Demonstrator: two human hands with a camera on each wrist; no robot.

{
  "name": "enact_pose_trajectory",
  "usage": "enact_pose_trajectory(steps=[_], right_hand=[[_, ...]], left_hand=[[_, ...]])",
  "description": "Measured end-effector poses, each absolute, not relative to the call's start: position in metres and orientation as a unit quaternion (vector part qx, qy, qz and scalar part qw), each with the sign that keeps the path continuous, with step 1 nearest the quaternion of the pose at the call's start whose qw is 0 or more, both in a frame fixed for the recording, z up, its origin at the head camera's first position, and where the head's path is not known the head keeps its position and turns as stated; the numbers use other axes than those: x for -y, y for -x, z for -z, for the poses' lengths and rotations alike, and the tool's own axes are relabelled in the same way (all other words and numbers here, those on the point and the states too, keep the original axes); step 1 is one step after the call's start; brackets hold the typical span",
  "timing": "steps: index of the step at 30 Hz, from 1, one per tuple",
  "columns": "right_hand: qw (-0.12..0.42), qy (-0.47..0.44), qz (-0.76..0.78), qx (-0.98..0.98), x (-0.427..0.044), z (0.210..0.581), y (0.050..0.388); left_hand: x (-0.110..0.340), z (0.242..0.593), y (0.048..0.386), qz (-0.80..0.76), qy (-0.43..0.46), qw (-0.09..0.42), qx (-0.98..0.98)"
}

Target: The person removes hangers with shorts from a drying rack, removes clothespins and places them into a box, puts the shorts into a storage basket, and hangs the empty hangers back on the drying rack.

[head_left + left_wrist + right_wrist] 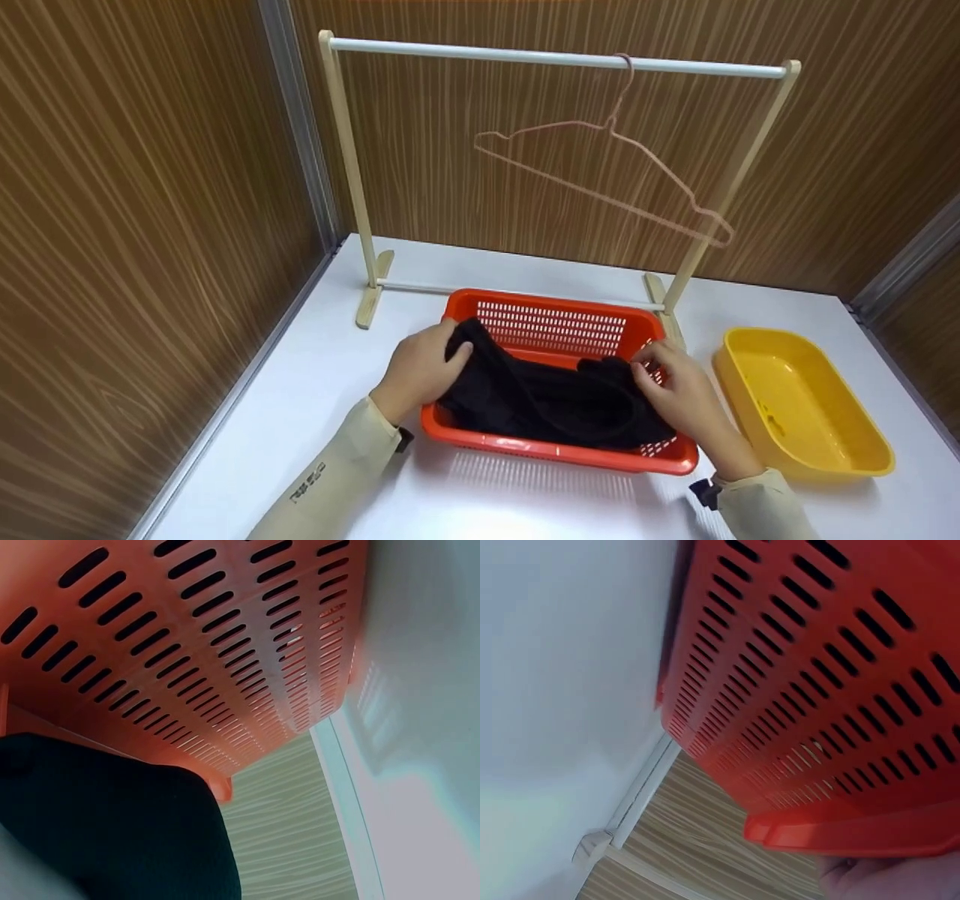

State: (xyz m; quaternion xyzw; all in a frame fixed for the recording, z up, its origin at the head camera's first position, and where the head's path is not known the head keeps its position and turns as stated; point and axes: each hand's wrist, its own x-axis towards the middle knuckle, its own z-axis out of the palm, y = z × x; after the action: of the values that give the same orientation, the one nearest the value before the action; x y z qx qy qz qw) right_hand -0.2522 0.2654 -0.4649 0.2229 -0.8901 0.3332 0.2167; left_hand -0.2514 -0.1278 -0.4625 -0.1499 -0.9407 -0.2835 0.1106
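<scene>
A black cloth garment (555,397) lies bunched in a red plastic basket (559,448) with slotted walls. At the basket's left end my left hand (424,367) grips a raised edge of the garment, thumb over the fabric. My right hand (682,390) is at the right end, its thumb and fingertips pinching the other side of the garment. In the left wrist view, dark fabric (127,817) hangs outside the basket's wall (225,637). The right wrist view has the basket's slotted side (810,712) and part of my right hand (900,877) below the rim.
Behind the basket stands a wooden rack with a white top rail (480,52). A pink hanger (600,196) hangs from it, right of centre. To the right sits a yellow plastic tub (806,397) on the white table (337,480). Wood-patterned panels (165,187) enclose the table.
</scene>
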Motion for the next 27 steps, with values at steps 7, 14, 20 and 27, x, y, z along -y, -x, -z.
enact_pose_trajectory(steps=[7, 14, 20, 27], right_hand=[[0.228, -0.245, -0.330, 0.883, -0.2604, 0.4710, 0.2511], [0.232, -0.233, -0.284, 0.901, -0.2628, 0.4684, 0.2484], [0.236, -0.242, -0.265, 0.903, -0.2646, 0.4688, 0.2486], [0.227, -0.237, -0.274, 0.904, -0.2627, 0.4695, 0.2495]], left_hand=[[0.1330, 0.4631, 0.2489, 0.285, 0.148, 0.112, 0.940], [0.1305, 0.4638, 0.2508, 0.302, 0.144, 0.117, 0.935], [0.1298, 0.4653, 0.2538, 0.297, 0.159, 0.131, 0.932], [0.1316, 0.4660, 0.2534, 0.286, 0.170, 0.137, 0.933]])
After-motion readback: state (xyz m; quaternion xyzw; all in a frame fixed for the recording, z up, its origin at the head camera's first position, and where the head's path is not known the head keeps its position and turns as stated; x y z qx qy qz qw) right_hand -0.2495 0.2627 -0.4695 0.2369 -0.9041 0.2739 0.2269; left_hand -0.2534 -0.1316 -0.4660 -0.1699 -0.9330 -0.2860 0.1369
